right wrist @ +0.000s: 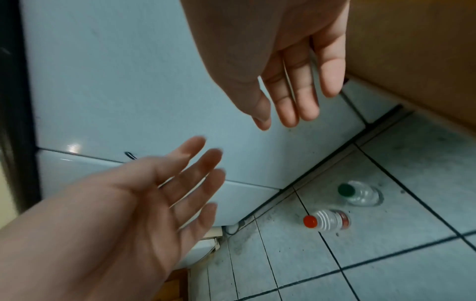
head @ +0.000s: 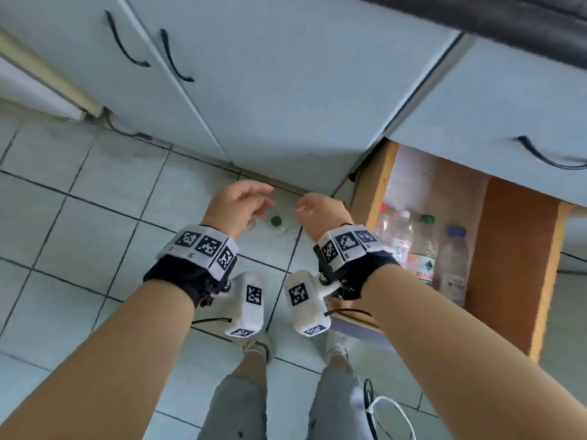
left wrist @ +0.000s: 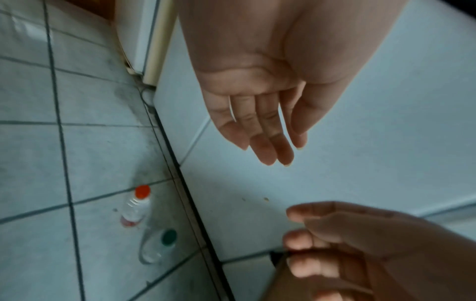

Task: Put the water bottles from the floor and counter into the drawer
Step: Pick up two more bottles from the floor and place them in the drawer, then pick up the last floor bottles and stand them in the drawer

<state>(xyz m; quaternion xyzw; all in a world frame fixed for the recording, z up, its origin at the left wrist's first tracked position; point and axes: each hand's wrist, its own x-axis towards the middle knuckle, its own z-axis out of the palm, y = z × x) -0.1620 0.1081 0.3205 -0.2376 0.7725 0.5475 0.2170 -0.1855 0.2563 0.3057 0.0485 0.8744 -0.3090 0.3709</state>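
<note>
While both grips hang slack & empty, two clear plastic bottles (right wrist: 345, 205) stand on glossy tile.

On the pale blue-grey floor tiles (right wrist: 401, 260) with dark grout lines stand two clear bottles: one with an orange-red cap (right wrist: 309, 221), one with a green cap (right wrist: 346, 189). The cabinet doors (head: 270, 90) are pale blue-grey with black handles (head: 173, 57). The drawer (head: 508, 265) has orange-brown sides. Black-and-white square-patterned tags cover the white wristbands (head: 203, 246) over black straps.
</note>
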